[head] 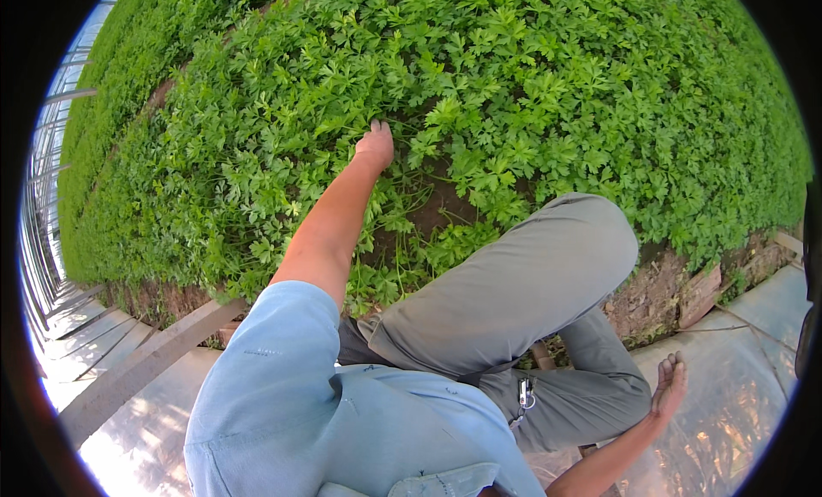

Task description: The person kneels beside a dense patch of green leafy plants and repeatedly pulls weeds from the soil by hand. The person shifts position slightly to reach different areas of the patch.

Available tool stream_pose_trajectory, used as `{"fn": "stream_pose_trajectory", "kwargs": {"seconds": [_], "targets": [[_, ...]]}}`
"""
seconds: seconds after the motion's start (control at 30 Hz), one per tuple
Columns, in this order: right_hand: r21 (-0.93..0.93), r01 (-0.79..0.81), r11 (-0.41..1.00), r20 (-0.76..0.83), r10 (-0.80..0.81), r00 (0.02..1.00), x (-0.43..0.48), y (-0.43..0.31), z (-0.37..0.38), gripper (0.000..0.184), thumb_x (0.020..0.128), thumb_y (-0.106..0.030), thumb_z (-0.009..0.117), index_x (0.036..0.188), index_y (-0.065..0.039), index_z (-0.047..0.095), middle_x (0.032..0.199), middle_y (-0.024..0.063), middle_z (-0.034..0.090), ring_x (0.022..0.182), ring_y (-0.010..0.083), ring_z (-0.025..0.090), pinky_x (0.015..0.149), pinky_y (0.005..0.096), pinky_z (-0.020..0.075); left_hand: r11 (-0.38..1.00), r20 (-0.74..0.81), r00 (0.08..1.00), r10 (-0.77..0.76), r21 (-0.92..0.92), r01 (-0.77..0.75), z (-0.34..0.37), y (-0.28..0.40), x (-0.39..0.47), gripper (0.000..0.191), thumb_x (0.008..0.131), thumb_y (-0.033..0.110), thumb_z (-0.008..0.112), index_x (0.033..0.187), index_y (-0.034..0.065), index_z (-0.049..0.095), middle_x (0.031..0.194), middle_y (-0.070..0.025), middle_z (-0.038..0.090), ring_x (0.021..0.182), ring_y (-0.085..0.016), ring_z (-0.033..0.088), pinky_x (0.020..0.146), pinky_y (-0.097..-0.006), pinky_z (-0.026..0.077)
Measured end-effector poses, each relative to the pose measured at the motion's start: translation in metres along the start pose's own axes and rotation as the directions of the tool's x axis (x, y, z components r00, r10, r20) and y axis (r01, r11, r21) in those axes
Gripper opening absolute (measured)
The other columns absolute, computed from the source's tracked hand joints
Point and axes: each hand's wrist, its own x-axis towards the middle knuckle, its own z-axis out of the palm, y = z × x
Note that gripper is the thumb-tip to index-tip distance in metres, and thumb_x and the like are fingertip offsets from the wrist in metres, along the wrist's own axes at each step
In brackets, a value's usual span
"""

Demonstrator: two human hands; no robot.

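Note:
My left hand (376, 144) reaches into a dense bed of green leafy plants (501, 79) with lobed leaves, perhaps celery or parsley. Its fingertips are partly among the stems, and whether they grip any is hidden. Just below and right of it, bare brown soil (440, 208) shows between thin, bent stems. Off to the lower right, my right hand (671, 384) rests beside my lower leg, fingers loosely curled, with nothing visible in it. Behind it lies clear plastic sheeting (719, 407).
My bent knee (591, 227) in grey trousers juts over the bed's edge. A slanting beam (154, 362) runs at lower left. A crumbling earthen edge (648, 298) borders the plants at right. Metal ribs (70, 95) and plastic film stand along the far left. Keys (525, 394) hang at my waist.

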Motion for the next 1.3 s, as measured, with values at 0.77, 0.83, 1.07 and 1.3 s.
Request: {"fn": "stream_pose_trajectory", "kwargs": {"seconds": [0.77,0.83,1.07,1.3], "targets": [[-0.091,-0.055,0.994,-0.014,0.054,0.998,0.004,0.009,0.002,0.039,0.099,-0.025,0.056,0.129,0.000,0.054,0.114,0.0108,0.062,0.095,0.0156,0.063,0.088,0.0286,0.0520,0.662,-0.083,0.694,0.715,-0.237,-0.711,0.011,0.114,-0.043,0.036,0.082,0.005,0.051,0.117,0.0000,0.057,0.128,-0.0247,0.053,0.102,-0.042,0.060,0.088,-0.0467,0.050],[-0.100,-0.056,0.993,-0.036,0.052,0.998,-0.001,0.003,0.003,0.039,0.099,-0.025,0.056,0.129,0.000,0.055,0.114,0.0114,0.062,0.096,0.0162,0.063,0.088,0.0287,0.0519,0.716,-0.213,0.766,0.606,-0.273,-0.642,0.004,0.125,-0.043,0.050,0.081,0.002,0.052,0.130,0.0021,0.048,0.143,-0.0241,0.038,0.105,-0.040,0.060,0.090,-0.0449,0.051],[-0.114,-0.068,0.991,-0.064,0.060,0.996,0.002,-0.004,0.014,0.038,0.098,-0.022,0.057,0.128,0.002,0.055,0.113,0.0118,0.063,0.091,0.0157,0.064,0.088,0.0291,0.0536,0.979,-0.064,0.977,0.203,-0.001,-0.203,0.013,0.081,-0.004,0.068,0.080,0.002,0.059,0.142,-0.0033,0.030,0.155,-0.0263,0.017,0.105,-0.036,0.063,0.084,-0.0433,0.055],[-0.115,-0.059,0.992,-0.064,0.052,0.997,-0.003,-0.007,0.017,0.040,0.098,-0.020,0.057,0.129,0.004,0.053,0.113,0.0119,0.063,0.090,0.0155,0.065,0.088,0.0293,0.0541,0.986,0.004,0.986,0.167,-0.001,-0.167,0.022,0.061,-0.007,0.068,0.079,0.005,0.066,0.137,-0.0034,0.033,0.154,-0.0259,0.018,0.108,-0.036,0.061,0.086,-0.0423,0.054]]}}
